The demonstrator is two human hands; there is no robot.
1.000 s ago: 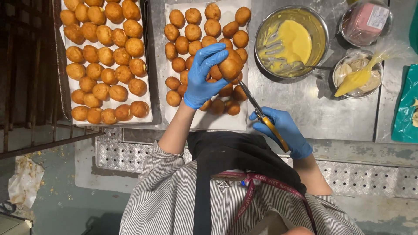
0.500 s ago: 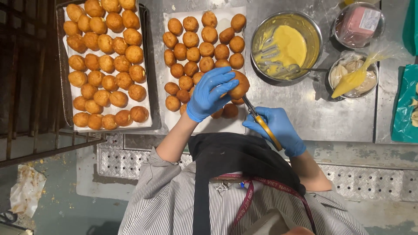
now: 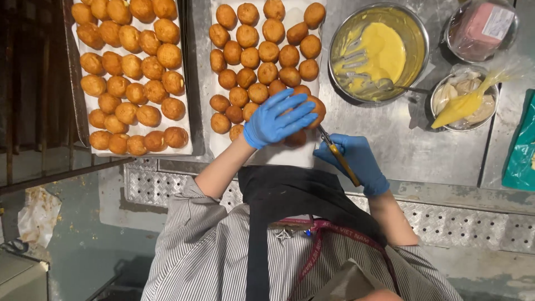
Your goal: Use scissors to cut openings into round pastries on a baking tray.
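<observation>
My left hand [image 3: 277, 118], in a blue glove, grips a round golden-brown fried bun [image 3: 317, 110] over the near edge of the right tray [image 3: 223, 146]. My right hand [image 3: 355, 161], also blue-gloved, holds a yellow-handled knife [image 3: 340, 158] whose tip touches the bun's right side. Many more buns [image 3: 262, 53] lie in rows on the tray's white paper, and a few sit half hidden under my left hand.
A second tray [image 3: 184, 111] full of buns sits at left. A steel bowl of yellow custard [image 3: 379, 53] with a whisk stands at right. Beyond it are a small bowl with a yellow piping bag [image 3: 465, 100], a wrapped pink container [image 3: 482, 28] and a green item [image 3: 521, 150].
My left hand has drawn the bun toward me, from the middle of the tray to its near edge. The knife in my right hand followed and stays against the bun.
</observation>
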